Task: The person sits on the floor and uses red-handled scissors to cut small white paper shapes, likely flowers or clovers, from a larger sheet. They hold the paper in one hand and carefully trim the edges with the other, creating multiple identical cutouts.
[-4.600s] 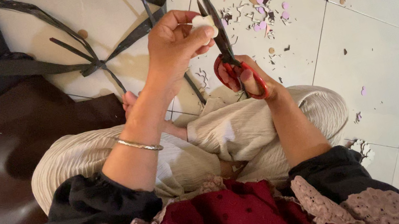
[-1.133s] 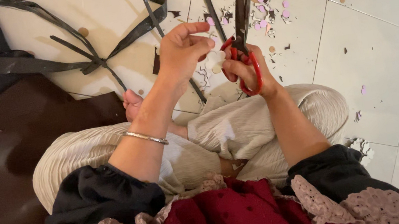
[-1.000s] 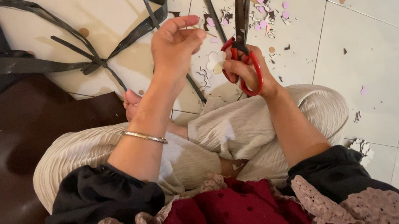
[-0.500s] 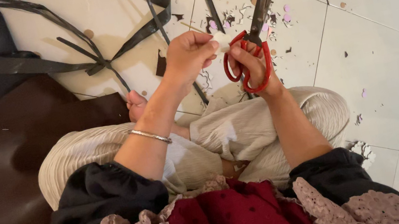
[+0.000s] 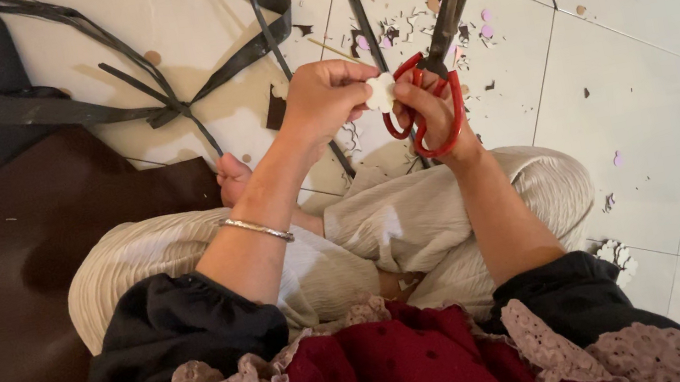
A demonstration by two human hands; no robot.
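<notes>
At the bottom of the frame sits the person, in a dark red top with lace-trimmed black sleeves, legs folded under pale ribbed trousers (image 5: 420, 223), so the lap serves as a work rest. A silver bangle (image 5: 256, 228) circles the left forearm. Just above the knees, at upper centre, the left hand (image 5: 326, 100) pinches a small white cut-out piece (image 5: 381, 92) between thumb and curled fingertips, lifted clear of the lap, seemingly so it can be turned freely. Touching it from the right, the right hand (image 5: 429, 105) has its fingers threaded through the red loops of the scissors (image 5: 437, 53), closed around the handles; the dark blades point to the upper right, slightly parted, away from the piece. Beyond, on the white tiled floor (image 5: 663, 69), lie paper scraps (image 5: 482, 17) and dark strips (image 5: 155, 93), apparently dropped where they were trimmed.
</notes>
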